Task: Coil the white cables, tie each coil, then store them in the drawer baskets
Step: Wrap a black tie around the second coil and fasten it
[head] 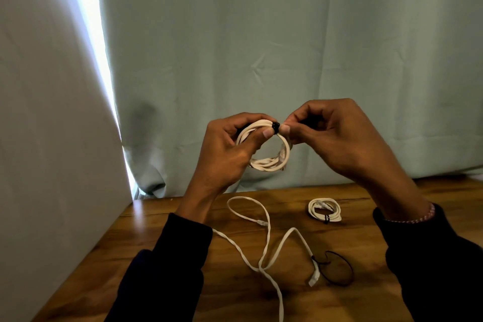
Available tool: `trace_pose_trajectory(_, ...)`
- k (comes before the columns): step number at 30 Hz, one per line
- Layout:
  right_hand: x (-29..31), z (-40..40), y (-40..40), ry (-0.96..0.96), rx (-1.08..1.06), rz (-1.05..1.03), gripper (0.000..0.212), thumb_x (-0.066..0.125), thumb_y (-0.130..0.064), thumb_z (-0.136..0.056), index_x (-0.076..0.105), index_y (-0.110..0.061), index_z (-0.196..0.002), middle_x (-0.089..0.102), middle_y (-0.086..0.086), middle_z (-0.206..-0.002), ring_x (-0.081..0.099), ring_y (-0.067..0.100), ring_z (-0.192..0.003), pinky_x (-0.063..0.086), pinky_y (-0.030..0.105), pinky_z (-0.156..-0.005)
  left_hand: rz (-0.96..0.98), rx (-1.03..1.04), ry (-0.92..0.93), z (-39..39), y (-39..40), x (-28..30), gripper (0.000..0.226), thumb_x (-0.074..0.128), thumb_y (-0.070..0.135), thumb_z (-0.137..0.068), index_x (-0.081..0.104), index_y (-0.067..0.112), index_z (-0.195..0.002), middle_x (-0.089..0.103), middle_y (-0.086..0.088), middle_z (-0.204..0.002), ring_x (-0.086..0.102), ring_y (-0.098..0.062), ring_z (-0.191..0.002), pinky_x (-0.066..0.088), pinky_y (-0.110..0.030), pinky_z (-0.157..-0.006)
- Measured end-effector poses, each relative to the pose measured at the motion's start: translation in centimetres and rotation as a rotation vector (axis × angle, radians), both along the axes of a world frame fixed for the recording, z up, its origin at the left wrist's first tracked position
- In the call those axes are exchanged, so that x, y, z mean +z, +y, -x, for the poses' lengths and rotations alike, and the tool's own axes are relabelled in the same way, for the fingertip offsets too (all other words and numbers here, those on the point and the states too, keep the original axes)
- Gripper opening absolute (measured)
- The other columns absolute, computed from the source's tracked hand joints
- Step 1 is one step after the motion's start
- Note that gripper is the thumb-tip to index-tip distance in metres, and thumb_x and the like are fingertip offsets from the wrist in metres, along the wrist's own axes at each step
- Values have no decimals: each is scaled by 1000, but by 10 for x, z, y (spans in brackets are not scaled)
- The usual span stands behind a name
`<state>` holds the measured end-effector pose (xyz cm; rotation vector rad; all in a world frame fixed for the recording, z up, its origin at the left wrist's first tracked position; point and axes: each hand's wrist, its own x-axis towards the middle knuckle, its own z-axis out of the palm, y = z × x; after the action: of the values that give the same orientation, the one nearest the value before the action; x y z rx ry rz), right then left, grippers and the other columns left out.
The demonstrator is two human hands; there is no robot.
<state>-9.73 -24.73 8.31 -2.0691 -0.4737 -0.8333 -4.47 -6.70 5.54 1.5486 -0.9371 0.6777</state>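
Observation:
I hold a coiled white cable (271, 162) up in front of the curtain, above the wooden table (162, 222). My left hand (227, 151) grips the coil's left side, thumb pressed near its top. A black tie (275, 126) wraps the coil at the top, and my right hand (337, 136) pinches the tie's free end beside it. A second white coil (325, 210), bound with a black tie, lies on the table at right. A loose white cable (266, 246) sprawls uncoiled across the middle of the table. A black tie loop (338, 268) lies at that cable's right end.
A pale green curtain (261, 47) hangs right behind the table's far edge. A white panel (52, 138) stands along the table's left side, with bright light in the gap beside it. No drawer or basket is in view.

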Motion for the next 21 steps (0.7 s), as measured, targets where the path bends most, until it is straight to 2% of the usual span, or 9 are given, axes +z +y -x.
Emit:
trace_pose_trajectory(5,4,2,-11,-16,69,79,10,71,-27,-87,75,-21,-95,74,-10,-84,72,3,-81,58,23,-76,9,-20,-10,2,0,2,14,71,7,-90,75,12,-102,75,0,-88,66,-10,-71,50,-19,-62)
trace_pose_trajectory(9,1,-2,-7,-59,-5,169,8,67,-28,-92,71,-22,-94,70,-13,-84,69,-1,-79,56,16,-71,-3,-9,-17,1,2,2,14,71,7,-90,74,14,-102,74,4,-88,67,-8,-73,50,-17,-63)
trace_pose_trajectory(12,-1,-3,-4,-105,-87,237,10,63,-30,-94,69,-22,-93,67,-11,-85,67,6,-77,57,22,-71,-2,-7,-12,2,1,1,15,71,8,-90,74,16,-101,75,6,-87,67,-8,-73,51,-18,-63)
trace_pose_trajectory(14,-2,-2,-1,-111,-109,223,10,63,-30,-95,68,-22,-93,66,-9,-85,65,8,-78,56,27,-71,1,-7,-10,3,0,1,14,71,8,-90,74,15,-102,74,6,-87,67,-7,-73,51,-17,-63)
trace_pose_trajectory(18,-4,-4,5,-116,-123,173,7,63,-28,-96,67,-23,-94,64,-12,-82,62,6,-76,49,19,-67,11,-1,-3,3,2,2,14,71,8,-89,74,13,-102,74,4,-88,68,-7,-74,51,-16,-63)
trace_pose_trajectory(21,-7,-5,10,-119,-115,144,9,62,-27,-97,68,-20,-95,65,-9,-83,62,7,-77,46,19,-66,4,3,1,2,3,2,15,71,8,-89,74,11,-103,74,2,-88,67,-7,-73,50,-16,-63)
